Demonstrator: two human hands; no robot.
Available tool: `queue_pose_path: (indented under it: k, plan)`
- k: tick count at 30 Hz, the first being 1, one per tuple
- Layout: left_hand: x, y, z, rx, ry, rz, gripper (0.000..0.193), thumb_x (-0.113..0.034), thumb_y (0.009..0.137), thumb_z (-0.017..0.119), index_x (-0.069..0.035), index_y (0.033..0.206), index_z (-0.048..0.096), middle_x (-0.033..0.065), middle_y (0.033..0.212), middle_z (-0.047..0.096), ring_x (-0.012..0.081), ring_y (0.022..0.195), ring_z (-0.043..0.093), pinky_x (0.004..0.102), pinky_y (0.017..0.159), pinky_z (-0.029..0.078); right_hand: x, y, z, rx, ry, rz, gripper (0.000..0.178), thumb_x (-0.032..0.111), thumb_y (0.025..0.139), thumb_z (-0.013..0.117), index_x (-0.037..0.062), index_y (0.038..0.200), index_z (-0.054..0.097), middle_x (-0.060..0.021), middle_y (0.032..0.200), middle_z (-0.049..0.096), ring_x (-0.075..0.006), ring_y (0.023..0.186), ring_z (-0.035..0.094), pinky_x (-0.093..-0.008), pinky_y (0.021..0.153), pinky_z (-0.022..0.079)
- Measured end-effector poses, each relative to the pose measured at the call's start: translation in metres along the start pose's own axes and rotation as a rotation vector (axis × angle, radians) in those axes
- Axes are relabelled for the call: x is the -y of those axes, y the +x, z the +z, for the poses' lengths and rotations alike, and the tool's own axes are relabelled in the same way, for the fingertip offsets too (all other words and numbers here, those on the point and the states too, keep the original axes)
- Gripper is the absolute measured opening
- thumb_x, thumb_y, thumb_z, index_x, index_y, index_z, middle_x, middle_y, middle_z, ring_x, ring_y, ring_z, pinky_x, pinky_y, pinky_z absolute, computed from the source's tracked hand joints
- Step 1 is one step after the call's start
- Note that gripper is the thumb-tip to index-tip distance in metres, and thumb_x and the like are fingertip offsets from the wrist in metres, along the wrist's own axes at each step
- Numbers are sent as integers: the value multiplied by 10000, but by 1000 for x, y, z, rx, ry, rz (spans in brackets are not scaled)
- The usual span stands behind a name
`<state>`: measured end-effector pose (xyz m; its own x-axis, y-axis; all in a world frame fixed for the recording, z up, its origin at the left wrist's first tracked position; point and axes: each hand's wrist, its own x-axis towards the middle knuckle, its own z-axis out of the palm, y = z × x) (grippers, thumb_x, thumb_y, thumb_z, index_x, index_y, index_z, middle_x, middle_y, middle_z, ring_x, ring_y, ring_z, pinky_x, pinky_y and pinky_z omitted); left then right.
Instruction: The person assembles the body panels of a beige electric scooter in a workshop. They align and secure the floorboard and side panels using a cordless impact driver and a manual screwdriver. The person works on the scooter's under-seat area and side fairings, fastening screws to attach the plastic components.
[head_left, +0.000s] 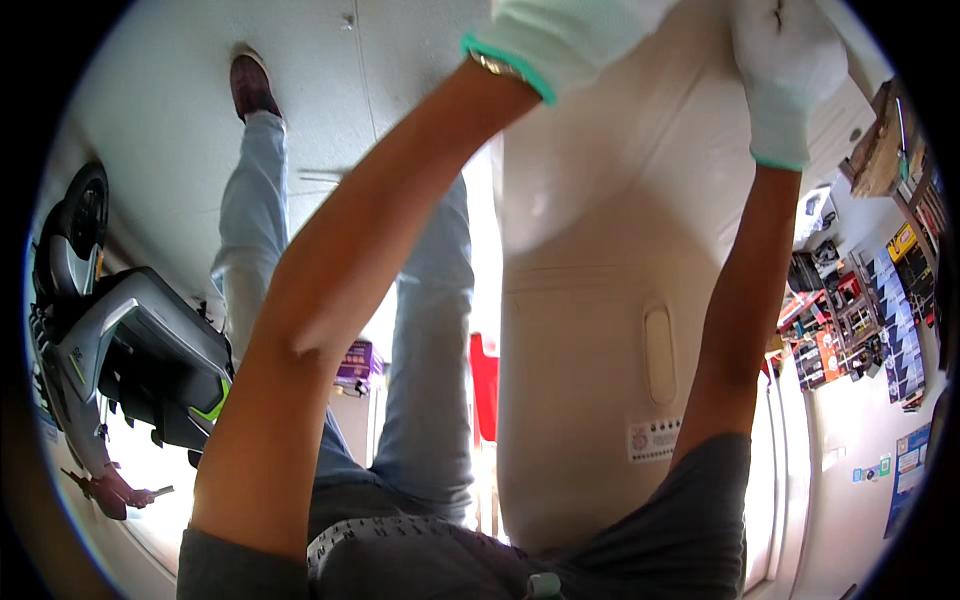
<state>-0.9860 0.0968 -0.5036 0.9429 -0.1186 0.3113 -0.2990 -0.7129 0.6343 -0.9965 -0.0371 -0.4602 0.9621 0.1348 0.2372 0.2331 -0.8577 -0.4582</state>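
Note:
Both my hands wear white gloves with green cuffs and reach to the top edge of the view. My left hand (pixel 575 40) is over the far left part of a large beige panel (pixel 580 370); its fingers are cut off by the frame. A metal watch band (pixel 497 66) shows at that wrist. At the panel's far right is my right hand (pixel 790 60), back of the glove toward me, its fingers hidden. Whether either hand grips the panel cannot be seen. The panel has an oblong recessed handle (pixel 660 355) and a white printed sticker (pixel 655 440).
A grey and black scooter (pixel 140 350) stands at the left. My jeans legs and a dark red shoe (pixel 252 85) are on the grey floor (pixel 340 60). Near my legs are a purple box (pixel 358 362) and a red object (pixel 484 390). Shelves with boxed goods (pixel 840 330) line the right.

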Motion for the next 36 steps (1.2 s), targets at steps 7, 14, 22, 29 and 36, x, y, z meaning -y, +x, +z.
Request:
queue_pose_path:
  k: [7, 14, 22, 29, 36]
  plan:
    - [-3, 1, 0, 40, 25, -56, 452, -327, 952, 435, -78, 594, 555, 96, 577, 557, 260, 548, 561, 375, 544, 478, -15, 1, 15, 40, 166, 247, 332, 231, 956, 505, -48, 818, 621, -182, 655, 603, -220, 562, 579, -333, 523, 435]
    - [2, -2, -3, 179, 29, -73, 336, -318, 923, 488, -80, 698, 563, 115, 680, 571, 297, 660, 576, 414, 572, 456, -82, -20, 17, 149, -427, 57, 248, 240, 844, 684, 6, 766, 659, -97, 714, 597, -202, 569, 525, -285, 564, 420]
    - [43, -41, -62, 242, -298, -457, 700, -290, 736, 772, 10, 1285, 457, 166, 1260, 536, 320, 1142, 533, 410, 958, 449, 2, -8, 9, -275, 379, 678, 98, 70, 754, 732, 3, 796, 674, -87, 902, 618, -193, 740, 574, -296, 636, 457]
    - [33, 23, -44, 651, -388, -869, 1131, -404, 527, 870, -17, 1389, 249, 204, 1260, 482, 344, 1135, 529, 395, 904, 493, 13, 20, 31, -281, -221, 289, 101, 99, 784, 652, 42, 857, 692, -62, 903, 625, -250, 858, 573, -358, 796, 466]
    - [29, 23, -42, 662, -438, -935, 1043, -311, 586, 856, 3, 1368, 243, 200, 1251, 488, 351, 1075, 565, 396, 859, 501, 4, -2, 75, -322, -326, 160, 311, 27, 714, 591, 132, 1004, 633, 2, 894, 544, -235, 832, 525, -361, 767, 447]
